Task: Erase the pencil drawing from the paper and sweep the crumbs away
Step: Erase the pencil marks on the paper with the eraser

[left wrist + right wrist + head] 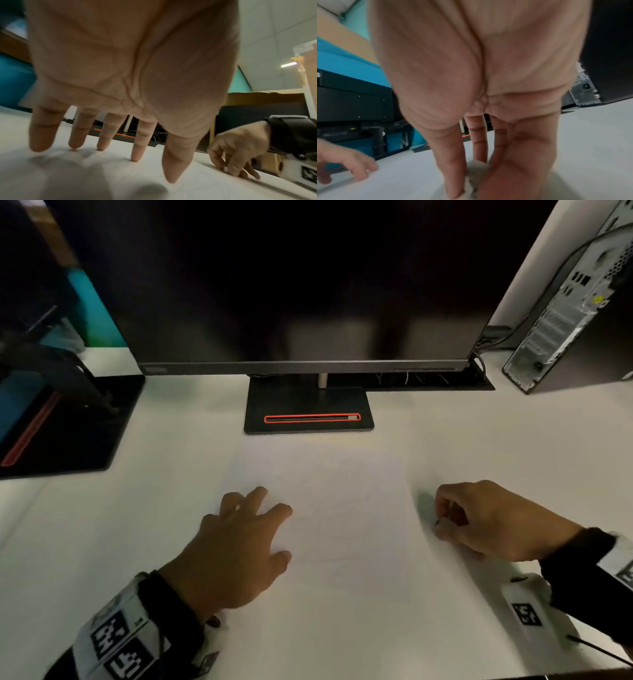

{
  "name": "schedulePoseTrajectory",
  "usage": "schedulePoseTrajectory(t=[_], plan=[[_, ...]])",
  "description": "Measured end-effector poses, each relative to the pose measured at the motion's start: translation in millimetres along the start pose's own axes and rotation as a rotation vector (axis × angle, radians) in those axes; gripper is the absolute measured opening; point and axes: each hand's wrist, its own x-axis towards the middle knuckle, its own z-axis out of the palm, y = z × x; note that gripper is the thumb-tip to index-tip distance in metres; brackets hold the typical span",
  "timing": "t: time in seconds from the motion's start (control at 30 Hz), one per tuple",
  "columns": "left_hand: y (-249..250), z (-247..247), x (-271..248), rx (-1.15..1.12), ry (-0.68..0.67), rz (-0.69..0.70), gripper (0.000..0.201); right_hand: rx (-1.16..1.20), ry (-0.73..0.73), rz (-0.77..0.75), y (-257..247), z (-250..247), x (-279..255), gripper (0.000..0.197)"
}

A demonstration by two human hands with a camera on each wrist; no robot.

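A white sheet of paper (318, 508) bearing faint grey pencil lines lies on a white desk (496, 440). At twelve o'clock stands a black monitor (291, 285) on a black base (308, 405) with a red-outlined slot. Black-and-white square-patterned tags (116, 645) mark the wristbands at seven and four o'clock. A pale grey eraser (476, 174) shows between the right hand's (493, 518) fingers.

Ahead of you a dark monitor (301, 285) stands on a black base (308, 409) with a red-outlined slot. At your left sits a second black stand (68, 419) with a red stripe; at far right, a computer tower (575, 313) shows its rear panel.
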Motion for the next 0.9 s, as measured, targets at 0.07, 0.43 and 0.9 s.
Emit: schedulePoseTrajectory(t=[0.07,0.43,0.9], plan=[[-1,-2,-3,0.022,-0.019,0.028,0.057,0.021,-0.012,-0.051,-6,-4,0,0.013],[33,-18,-12,0.014,0.061,0.067,0.043,0.221,0.027,-0.275,-28,5,4,0.019],[44,18,6,0.083,-0.151,0.11,0.083,0.276,0.124,-0.313,-36,10,14,0.012]])
